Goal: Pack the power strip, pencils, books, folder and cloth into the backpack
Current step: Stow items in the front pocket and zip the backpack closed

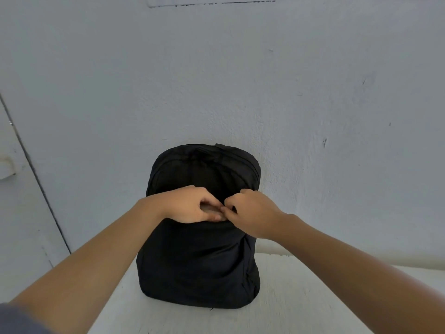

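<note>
Backpack (197, 261) stands upright just beyond your wrists, on the white table (313, 297) with its back to the wall (313, 92). Your left hand (190, 206) curls fingers and thumb onto the fabric at the seam across the bag's front. Your right hand (250, 213), fingertip to fingertip with it, pinches something small there, likely a zip pull, though it is too small to tell. Hold the fabric taut with the left and draw level along the seam, away from that hand, to avoid snagging. Power strip, pencils, books, folder and cloth are out of view.
</note>
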The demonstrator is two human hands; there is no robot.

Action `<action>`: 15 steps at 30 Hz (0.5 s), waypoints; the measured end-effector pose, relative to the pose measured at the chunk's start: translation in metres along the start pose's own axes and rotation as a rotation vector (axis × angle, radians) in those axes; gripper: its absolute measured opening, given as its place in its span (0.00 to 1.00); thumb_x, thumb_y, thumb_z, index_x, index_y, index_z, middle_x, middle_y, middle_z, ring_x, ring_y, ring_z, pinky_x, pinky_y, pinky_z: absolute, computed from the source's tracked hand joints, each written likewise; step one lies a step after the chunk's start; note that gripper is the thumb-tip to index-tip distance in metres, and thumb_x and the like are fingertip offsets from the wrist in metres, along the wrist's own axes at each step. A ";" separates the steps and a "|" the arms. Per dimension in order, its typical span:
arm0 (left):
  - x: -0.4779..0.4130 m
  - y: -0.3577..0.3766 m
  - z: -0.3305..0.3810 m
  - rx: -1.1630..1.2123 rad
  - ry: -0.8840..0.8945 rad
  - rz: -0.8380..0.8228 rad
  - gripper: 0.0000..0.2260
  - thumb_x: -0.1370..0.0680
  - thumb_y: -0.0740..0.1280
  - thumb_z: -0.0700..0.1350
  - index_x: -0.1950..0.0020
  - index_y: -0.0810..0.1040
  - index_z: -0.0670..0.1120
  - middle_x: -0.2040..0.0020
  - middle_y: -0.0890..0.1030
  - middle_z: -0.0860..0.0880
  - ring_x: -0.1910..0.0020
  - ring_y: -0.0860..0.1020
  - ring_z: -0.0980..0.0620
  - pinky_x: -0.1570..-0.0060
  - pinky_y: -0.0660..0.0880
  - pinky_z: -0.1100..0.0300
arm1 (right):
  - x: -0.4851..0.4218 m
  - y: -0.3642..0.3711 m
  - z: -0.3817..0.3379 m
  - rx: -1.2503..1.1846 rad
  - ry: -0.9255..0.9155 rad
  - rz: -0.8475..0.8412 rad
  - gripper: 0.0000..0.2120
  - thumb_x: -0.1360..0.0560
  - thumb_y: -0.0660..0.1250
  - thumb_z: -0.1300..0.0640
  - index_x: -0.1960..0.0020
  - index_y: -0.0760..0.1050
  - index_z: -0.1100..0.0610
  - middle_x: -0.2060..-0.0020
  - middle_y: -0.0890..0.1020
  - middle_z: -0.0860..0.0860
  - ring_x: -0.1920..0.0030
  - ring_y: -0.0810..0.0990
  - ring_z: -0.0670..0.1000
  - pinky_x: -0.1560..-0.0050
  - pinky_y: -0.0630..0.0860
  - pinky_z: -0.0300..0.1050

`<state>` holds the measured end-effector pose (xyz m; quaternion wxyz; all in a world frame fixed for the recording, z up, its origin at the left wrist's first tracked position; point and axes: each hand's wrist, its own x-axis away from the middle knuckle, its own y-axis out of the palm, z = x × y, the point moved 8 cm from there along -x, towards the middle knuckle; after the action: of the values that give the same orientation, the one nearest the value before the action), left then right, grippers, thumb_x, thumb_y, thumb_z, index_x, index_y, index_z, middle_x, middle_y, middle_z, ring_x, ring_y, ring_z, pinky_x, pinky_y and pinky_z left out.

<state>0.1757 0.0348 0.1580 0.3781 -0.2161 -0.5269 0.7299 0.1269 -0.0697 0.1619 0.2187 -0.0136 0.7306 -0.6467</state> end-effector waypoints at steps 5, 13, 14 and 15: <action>0.022 -0.027 -0.020 -0.012 0.048 0.371 0.15 0.26 0.72 0.62 0.42 0.84 0.60 0.45 0.78 0.62 0.44 0.76 0.65 0.40 0.76 0.63 | 0.001 0.001 0.005 0.067 -0.101 0.083 0.16 0.17 0.59 0.49 0.53 0.80 0.58 0.53 0.74 0.51 0.56 0.72 0.51 0.55 0.74 0.50; 0.056 -0.006 -0.050 -0.221 -0.060 0.174 0.26 0.18 0.55 0.65 0.22 0.66 0.59 0.31 0.74 0.60 0.33 0.72 0.61 0.30 0.68 0.60 | -0.002 -0.013 -0.006 0.172 -0.194 0.425 0.21 0.19 0.52 0.49 0.63 0.77 0.53 0.69 0.75 0.47 0.68 0.73 0.50 0.62 0.63 0.43; 0.054 -0.007 -0.049 -0.199 -0.059 0.170 0.26 0.19 0.56 0.65 0.22 0.66 0.60 0.32 0.75 0.59 0.34 0.73 0.60 0.31 0.69 0.59 | -0.004 -0.014 -0.014 0.144 -0.204 0.418 0.21 0.18 0.50 0.47 0.59 0.78 0.53 0.67 0.76 0.47 0.66 0.73 0.49 0.61 0.66 0.43; 0.052 -0.007 -0.050 -0.175 -0.058 0.161 0.27 0.20 0.58 0.66 0.22 0.66 0.61 0.33 0.76 0.59 0.36 0.74 0.60 0.32 0.70 0.58 | -0.007 -0.012 -0.021 0.110 -0.206 0.379 0.23 0.18 0.48 0.43 0.52 0.79 0.52 0.63 0.77 0.47 0.63 0.73 0.49 0.59 0.69 0.44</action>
<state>0.1812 0.1062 0.1511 0.2826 -0.2687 -0.5804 0.7149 0.1227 -0.0497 0.1763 0.4102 0.0697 0.6575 -0.6282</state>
